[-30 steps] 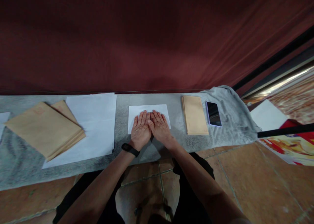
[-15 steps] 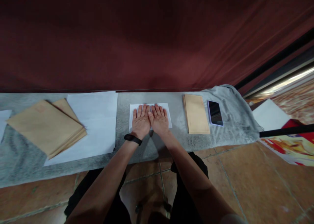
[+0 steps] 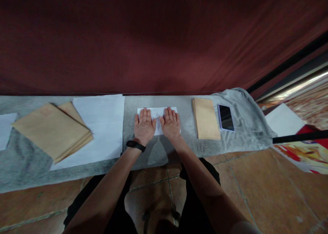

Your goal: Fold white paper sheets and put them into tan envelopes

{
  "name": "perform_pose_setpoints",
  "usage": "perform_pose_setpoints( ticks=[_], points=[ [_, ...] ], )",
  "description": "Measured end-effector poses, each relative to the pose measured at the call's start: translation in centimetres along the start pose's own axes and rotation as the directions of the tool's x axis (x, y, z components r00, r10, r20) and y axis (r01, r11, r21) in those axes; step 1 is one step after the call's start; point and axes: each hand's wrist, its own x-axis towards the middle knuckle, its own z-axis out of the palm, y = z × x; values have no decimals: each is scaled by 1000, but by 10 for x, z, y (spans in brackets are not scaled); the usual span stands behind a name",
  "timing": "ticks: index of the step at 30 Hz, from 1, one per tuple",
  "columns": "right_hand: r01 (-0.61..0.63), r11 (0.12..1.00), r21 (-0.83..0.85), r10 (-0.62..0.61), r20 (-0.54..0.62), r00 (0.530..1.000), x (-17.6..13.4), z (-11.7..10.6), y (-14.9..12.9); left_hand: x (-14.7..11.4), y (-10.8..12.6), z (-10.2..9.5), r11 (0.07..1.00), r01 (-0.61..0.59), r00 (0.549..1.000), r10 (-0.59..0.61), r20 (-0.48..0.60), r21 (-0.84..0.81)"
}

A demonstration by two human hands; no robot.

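Note:
A white sheet of paper (image 3: 158,113), small and apparently folded, lies flat on the grey cloth in front of me. My left hand (image 3: 145,125) rests palm down on its left part, fingers stretched out, with a black band on the wrist. On the right part lies my right hand (image 3: 170,123), also flat with the fingers extended. Between the two thumbs a strip of the paper shows, with slight creases. Both palms cover much of the sheet, so its side edges are partly hidden.
Brown envelopes (image 3: 51,129) lie over large white sheets (image 3: 107,124) at left. More brown envelopes (image 3: 207,119) are stacked at right, beside a phone (image 3: 226,118). Grey cloth (image 3: 246,124) covers the narrow table; a dark red curtain (image 3: 153,49) hangs behind it.
My hands have slid apart from the middle of the paper, the left one leftward and the right one rightward. Both stay flat on it, uncovering the strip between them.

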Motion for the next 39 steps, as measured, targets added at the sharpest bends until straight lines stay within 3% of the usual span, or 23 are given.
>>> perform_pose_setpoints(
  ticks=[6,12,27,39],
  points=[
    [3,999,-43,-1,32,999,-5,-3,10,-7,-5,-1,999,36,998,-36,-59,-5],
    [10,999,-35,-12,-35,999,-8,-2,21,-13,-14,0,998,57,990,-59,-128,-22],
    [4,999,-47,-7,-70,997,-11,-5,28,-22,-20,-8,997,73,991,-73,-116,1],
    [3,998,-61,-5,-33,999,-12,-9,28,-24,-20,-14,999,-45,995,45,-87,0]
  ],
)
